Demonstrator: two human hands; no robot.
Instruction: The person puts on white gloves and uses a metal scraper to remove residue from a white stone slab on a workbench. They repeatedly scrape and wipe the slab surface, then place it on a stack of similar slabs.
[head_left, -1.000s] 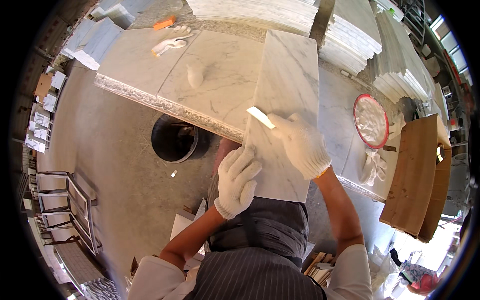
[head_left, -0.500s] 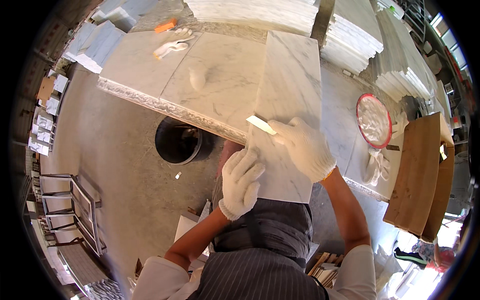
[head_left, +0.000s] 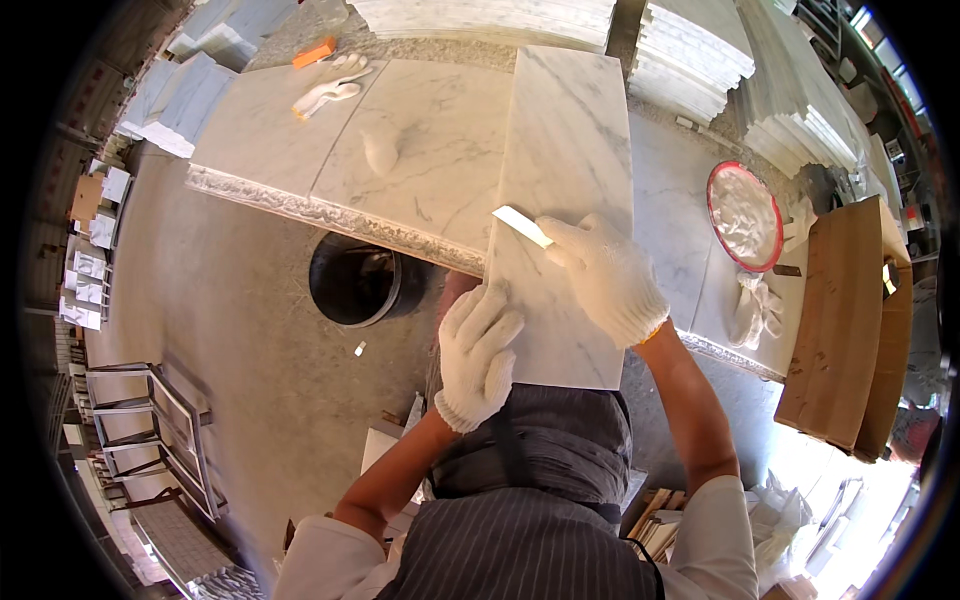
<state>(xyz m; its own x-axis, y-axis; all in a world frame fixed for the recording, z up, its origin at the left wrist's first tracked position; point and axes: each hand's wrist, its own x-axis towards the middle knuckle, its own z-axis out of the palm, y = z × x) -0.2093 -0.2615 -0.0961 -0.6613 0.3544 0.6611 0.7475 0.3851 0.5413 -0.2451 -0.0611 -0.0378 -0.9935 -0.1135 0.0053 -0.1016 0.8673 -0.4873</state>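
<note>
A long white marble slab with grey veins reaches from my waist across the worktable. My right hand, in a white knit glove, is closed round a flat pale scraper blade. Its blade points left and slants over the slab, near the slab's left edge; its handle end is hidden in the glove. My left hand, gloved too, lies at the slab's near left edge, its fingers loosely stretched and slightly apart, with nothing seen in them.
Left lie more marble slabs, a spare glove and an orange block. A black bucket stands on the floor below. At right are a red-rimmed basin of white paste, crumpled gloves and a cardboard box.
The whole view has shifted slightly, with the table sitting a little higher and further left. My right hand keeps the scraper blade over nearly the same part of the slab.
</note>
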